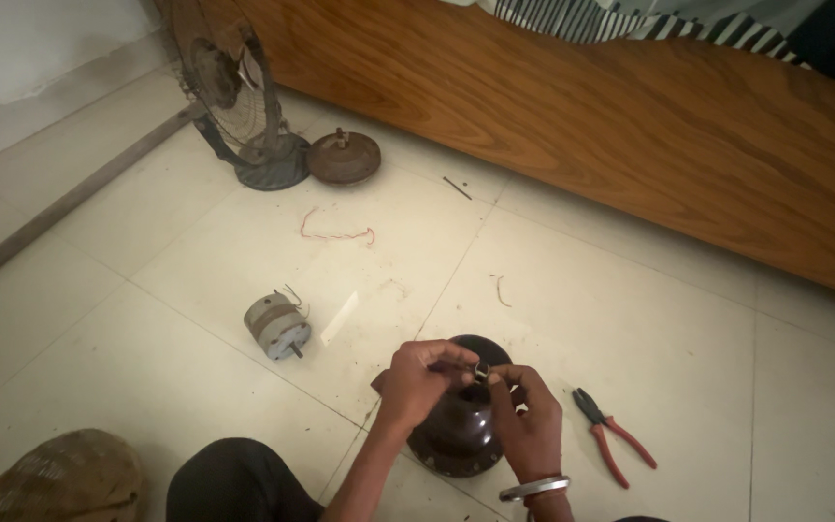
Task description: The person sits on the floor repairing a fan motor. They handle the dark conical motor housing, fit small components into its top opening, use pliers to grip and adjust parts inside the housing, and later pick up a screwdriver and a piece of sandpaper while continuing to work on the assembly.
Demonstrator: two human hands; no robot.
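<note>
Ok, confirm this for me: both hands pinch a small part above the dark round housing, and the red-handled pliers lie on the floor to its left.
One detail is wrong. In the head view the red-handled pliers lie on the floor to the right of the dark round housing, not its left. The rest holds: the left hand and right hand pinch a small part above that housing.

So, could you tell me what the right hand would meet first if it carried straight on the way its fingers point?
The right hand points up-left toward the left hand. It would probably meet the small metal part pinched between them, then the left hand's fingers; depth is unclear.
</note>
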